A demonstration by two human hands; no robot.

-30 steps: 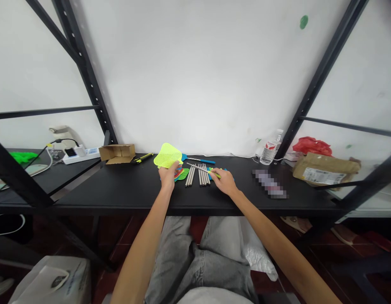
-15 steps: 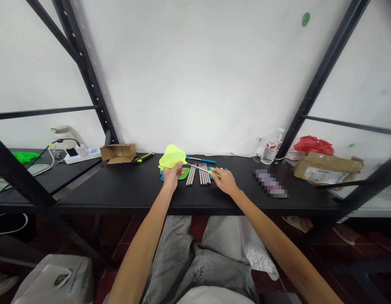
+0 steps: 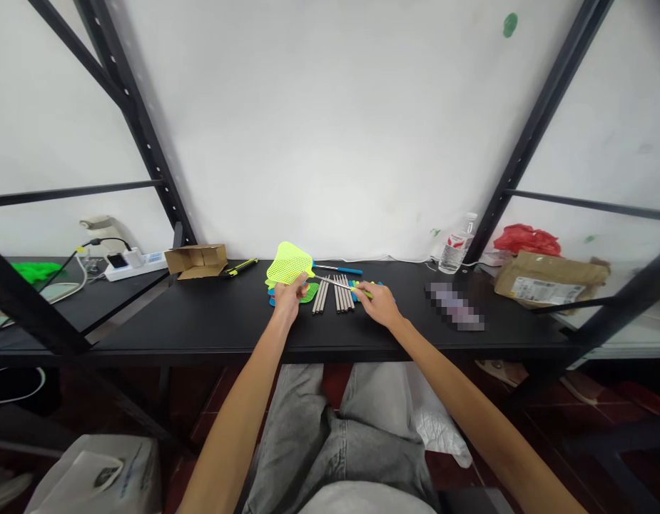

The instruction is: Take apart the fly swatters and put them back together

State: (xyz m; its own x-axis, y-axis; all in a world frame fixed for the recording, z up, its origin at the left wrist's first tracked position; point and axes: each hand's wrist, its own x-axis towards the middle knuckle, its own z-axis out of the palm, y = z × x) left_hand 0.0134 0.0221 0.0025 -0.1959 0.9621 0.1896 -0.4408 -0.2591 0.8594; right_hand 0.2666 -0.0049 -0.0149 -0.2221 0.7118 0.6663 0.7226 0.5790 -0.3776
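a yellow-green swatter head [image 3: 290, 263] sits above the black desk [image 3: 201, 321], its narrow neck pinched between the thumb and fingers of the left hand [image 3: 288, 298], so the broad mesh spreads out beyond the thumb toward the wall. from that neck a thin silvery rod [image 3: 330, 280] runs across to the right hand [image 3: 382, 305], whose thumb and fingers are closed around the grip at its other end; the grip is mostly covered, though the bit showing looks yellow-green too.

the mesh is bright, flat and full of tiny holes, with rounded corners, and it tilts slightly. below the rod lie two groups of grey metal tubes [image 3: 343, 294], and behind it a blue swatter handle [image 3: 347, 270]. just beside the left fingers is a green mesh head [image 3: 309, 293].
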